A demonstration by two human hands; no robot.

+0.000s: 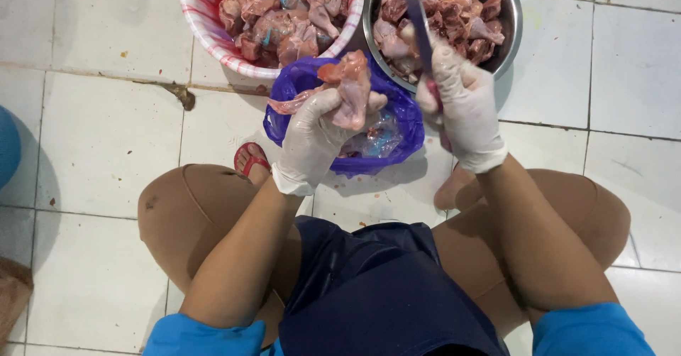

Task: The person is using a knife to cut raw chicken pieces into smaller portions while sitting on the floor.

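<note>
We grip a raw chicken piece (351, 86) in our gloved left hand (312, 132) over the purple bag (397, 125). Our gloved right hand (461, 107) clasps a knife (418, 22), blade pointing toward the steel bowl (512, 22) beside the striped bowl (206, 26).

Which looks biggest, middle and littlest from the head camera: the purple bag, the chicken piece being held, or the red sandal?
1. purple bag, partly hidden by hands and meat
2. chicken piece, held in the left hand
3. red sandal, though only part shows

Bright, even light, soft shadows on pale floor tiles (99, 136) — sharp focus, slight edge distortion
</note>
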